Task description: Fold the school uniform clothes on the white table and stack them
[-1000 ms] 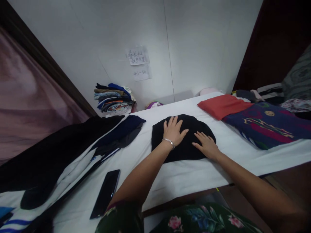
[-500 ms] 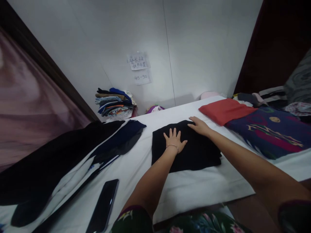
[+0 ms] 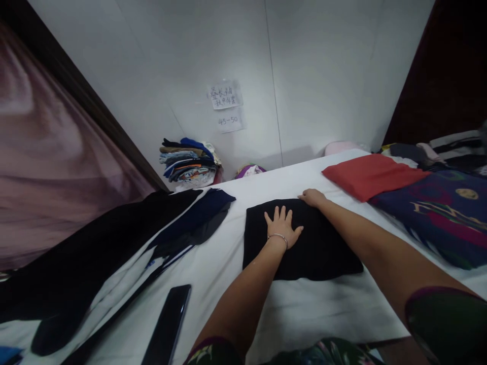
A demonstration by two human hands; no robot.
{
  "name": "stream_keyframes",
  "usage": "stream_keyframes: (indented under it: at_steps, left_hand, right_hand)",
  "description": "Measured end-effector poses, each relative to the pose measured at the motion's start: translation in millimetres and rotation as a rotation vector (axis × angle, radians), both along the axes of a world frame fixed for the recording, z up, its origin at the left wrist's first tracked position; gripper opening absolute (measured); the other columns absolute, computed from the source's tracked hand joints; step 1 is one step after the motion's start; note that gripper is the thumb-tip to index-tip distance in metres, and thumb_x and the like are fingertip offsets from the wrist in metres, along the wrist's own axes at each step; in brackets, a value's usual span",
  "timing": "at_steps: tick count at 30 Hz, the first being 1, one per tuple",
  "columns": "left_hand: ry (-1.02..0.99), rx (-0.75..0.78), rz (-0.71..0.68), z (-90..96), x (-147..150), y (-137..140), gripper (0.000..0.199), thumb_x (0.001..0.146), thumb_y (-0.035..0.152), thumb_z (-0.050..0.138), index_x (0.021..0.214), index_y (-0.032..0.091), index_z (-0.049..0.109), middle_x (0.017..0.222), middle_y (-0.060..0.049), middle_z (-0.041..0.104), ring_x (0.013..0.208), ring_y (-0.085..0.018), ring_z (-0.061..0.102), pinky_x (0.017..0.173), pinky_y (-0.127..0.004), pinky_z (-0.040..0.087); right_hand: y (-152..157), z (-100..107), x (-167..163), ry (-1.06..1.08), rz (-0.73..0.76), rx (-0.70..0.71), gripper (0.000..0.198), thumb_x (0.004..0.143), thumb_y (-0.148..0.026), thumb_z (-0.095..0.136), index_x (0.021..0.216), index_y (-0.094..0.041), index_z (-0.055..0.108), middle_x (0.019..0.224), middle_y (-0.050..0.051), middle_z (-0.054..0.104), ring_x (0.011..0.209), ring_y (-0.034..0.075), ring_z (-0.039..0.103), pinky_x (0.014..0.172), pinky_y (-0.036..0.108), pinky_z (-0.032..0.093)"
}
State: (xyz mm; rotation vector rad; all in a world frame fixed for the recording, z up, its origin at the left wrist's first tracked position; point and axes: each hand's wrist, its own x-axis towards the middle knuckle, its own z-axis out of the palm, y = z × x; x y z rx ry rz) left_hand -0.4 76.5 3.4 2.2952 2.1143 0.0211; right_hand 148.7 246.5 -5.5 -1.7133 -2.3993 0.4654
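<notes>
A folded black garment (image 3: pixel 323 248) lies on the white-covered table in front of me, roughly square. My left hand (image 3: pixel 282 227) rests flat on its upper left part, fingers spread, a thin bracelet at the wrist. At the garment's far edge, right of the middle, my right hand (image 3: pixel 312 196) has its fingers curled together around the cloth edge; the fingertips are partly hidden.
Unfolded dark and white clothes (image 3: pixel 125 238) spread over the left side, with a phone (image 3: pixel 167 324) nearby. On the right lie a red folded garment (image 3: pixel 375 175) and a dark blue patterned one (image 3: pixel 452 213). A clothes stack (image 3: pixel 190 161) stands by the wall.
My right hand has gone from lying on the garment with fingers extended to curled at its far edge. The near right corner now lies straighter and flatter. The view has shifted slightly left.
</notes>
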Motion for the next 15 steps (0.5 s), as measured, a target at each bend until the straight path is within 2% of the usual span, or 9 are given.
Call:
stream_keyframes:
  at_steps: [4,8,12,15]
  left_hand:
    - [-0.003,-0.05,0.016,-1.0,0.8,3.6,0.076,0.085,0.068,0.026,0.148,0.025,0.03,0.158,-0.006,0.021,0.145,-0.033,0.009,0.111,-0.066,0.004]
    - [-0.003,-0.061,0.023,-3.4,1.6,5.8,0.078,0.084,0.068,0.026,0.149,0.025,0.029,0.158,-0.006,0.02,0.145,-0.034,0.008,0.111,-0.067,0.003]
    - [-0.004,-0.047,0.015,-4.9,1.5,6.1,0.079,0.084,0.069,0.026,0.149,0.023,0.029,0.158,-0.007,0.021,0.145,-0.035,0.008,0.111,-0.067,0.003]
    - [-0.011,-0.031,0.013,-5.1,0.6,5.1,0.08,0.083,0.069,0.026,0.149,0.023,0.029,0.157,-0.008,0.023,0.144,-0.036,0.008,0.111,-0.067,0.003]
  right_hand:
    - [-4.5,-7.6,-5.3,-0.06,-0.022,0.036,0.04,0.092,-0.041,0.043,0.103,-0.012,0.069,0.109,0.02,0.067,0.103,0.03,0.061,0.083,0.039,0.044]
    - [-17.8,8.9,-11.0,-0.032,0.027,0.123,0.047,0.096,-0.041,0.034,0.115,-0.012,0.064,0.119,0.021,0.063,0.112,0.031,0.057,0.091,0.043,0.041]
    - [-34.9,28.4,-38.2,0.081,0.252,0.201,0.047,0.096,-0.047,0.033,0.131,-0.023,0.055,0.137,0.007,0.054,0.127,0.021,0.046,0.104,0.032,0.033]
    - [-40.9,29.1,-61.8,0.118,0.407,0.115,0.049,0.092,-0.048,0.045,0.133,-0.022,0.054,0.135,0.007,0.056,0.126,0.023,0.047,0.104,0.033,0.034]
